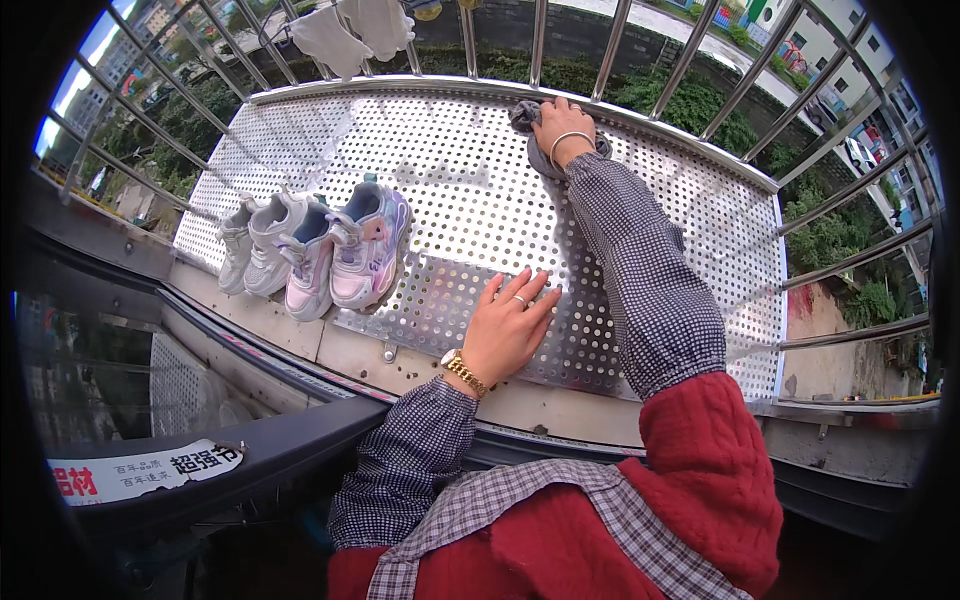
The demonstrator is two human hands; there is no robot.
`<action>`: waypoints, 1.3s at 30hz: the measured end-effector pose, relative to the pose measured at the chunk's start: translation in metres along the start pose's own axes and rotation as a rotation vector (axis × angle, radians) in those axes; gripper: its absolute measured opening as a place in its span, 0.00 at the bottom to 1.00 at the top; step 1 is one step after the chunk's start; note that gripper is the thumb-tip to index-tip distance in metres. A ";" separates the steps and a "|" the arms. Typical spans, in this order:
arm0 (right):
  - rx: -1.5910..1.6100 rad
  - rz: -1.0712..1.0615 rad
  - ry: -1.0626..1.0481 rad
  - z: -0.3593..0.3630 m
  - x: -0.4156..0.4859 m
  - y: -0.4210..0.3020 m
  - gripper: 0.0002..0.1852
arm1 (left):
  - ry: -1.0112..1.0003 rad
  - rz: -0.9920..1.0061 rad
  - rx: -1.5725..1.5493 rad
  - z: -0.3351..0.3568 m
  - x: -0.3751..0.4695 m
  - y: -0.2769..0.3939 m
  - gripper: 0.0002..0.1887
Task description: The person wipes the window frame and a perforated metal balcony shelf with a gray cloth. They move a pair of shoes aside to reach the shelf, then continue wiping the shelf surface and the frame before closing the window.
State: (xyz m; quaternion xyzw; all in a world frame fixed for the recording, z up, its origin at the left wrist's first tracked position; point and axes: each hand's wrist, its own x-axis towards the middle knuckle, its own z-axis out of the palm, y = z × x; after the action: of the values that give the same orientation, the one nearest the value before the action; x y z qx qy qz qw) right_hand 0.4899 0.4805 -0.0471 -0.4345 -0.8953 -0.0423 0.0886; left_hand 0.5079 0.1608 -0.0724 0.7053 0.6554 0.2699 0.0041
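My right hand [564, 129] presses a crumpled grey cloth [541, 159] onto the perforated metal sheet [450, 180], close to its far edge below the railing. Part of the cloth is covered by the palm and fingers. Nearer to me, my left hand [510, 324] rests palm down, fingers spread, on a smaller perforated metal plate [442, 292] overlapping the sheet. It holds nothing. A pair of pink and lilac sneakers [367, 251] stands left of that hand. Beside them is a pair of white sneakers [262, 244]. Parts of the sheet look wet and shiny.
Metal railing bars [538, 45] enclose the ledge on its far side and both ends. White laundry [330, 37] hangs at the far left. A dark window frame [300, 427] with a torn label bearing writing juts in at lower left. Greenery and a road lie below.
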 end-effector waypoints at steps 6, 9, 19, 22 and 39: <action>0.026 -0.266 0.067 -0.004 -0.070 0.011 0.21 | 0.009 0.023 0.016 0.001 0.002 -0.005 0.20; 0.067 -0.430 0.175 -0.019 -0.134 0.009 0.19 | 0.006 0.002 0.021 0.004 -0.002 -0.003 0.20; 0.124 -0.394 0.229 0.005 -0.060 -0.006 0.18 | -0.057 -0.036 0.002 0.001 -0.001 0.003 0.20; 0.077 -0.304 0.190 0.017 -0.008 -0.028 0.19 | -0.057 -0.038 -0.015 -0.003 -0.001 0.003 0.20; -0.035 0.111 0.127 0.001 -0.085 0.153 0.24 | 0.010 0.029 -0.051 0.003 -0.003 -0.010 0.18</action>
State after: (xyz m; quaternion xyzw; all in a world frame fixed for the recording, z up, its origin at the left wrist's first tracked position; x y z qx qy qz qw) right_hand 0.6618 0.5103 -0.0645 -0.4814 -0.8616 -0.0804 0.1396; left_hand 0.4999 0.1607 -0.0791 0.7131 0.6381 0.2900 0.0150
